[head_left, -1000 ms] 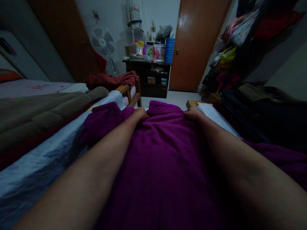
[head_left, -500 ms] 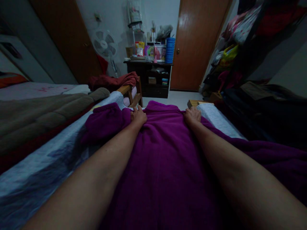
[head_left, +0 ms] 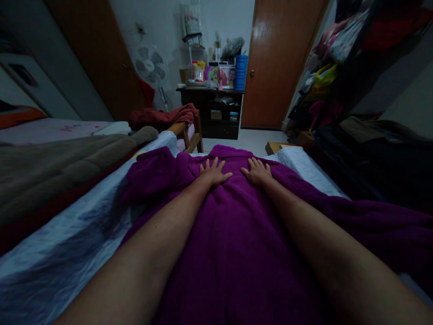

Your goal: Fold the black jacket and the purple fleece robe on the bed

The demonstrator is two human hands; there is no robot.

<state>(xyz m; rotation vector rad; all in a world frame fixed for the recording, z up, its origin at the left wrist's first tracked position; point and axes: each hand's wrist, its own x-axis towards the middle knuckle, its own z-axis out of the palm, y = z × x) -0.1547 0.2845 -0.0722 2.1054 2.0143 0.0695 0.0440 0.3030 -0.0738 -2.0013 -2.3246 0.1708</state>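
Note:
A long purple robe (head_left: 233,243) of soft, fleecy cloth lies spread over the bed, its collar end away from me. One sleeve with a gathered cuff is bunched at the left, and the other stretches out to the right. My left hand (head_left: 214,174) rests flat on the upper part of the robe, fingers spread. Level with it, my right hand (head_left: 257,171) lies palm down on the cloth, its fingers also apart. Between the two hands is a narrow strip of purple fabric. Beneath the robe shows a light blue patterned bed sheet (head_left: 77,243).
A thick brown-grey blanket (head_left: 74,167) lies along the left. Beyond the bed's end stand a wooden bed frame (head_left: 194,140), a dark desk (head_left: 208,117) and a white fan (head_left: 150,65). Dark folded clothes (head_left: 375,158) are piled at the right. A wooden door (head_left: 280,63) is at the back.
Both hands have let go of the robe's shoulder edges and moved inward, closer together. Their fingers have opened out flat on the cloth. The left sleeve has shifted slightly to the right.

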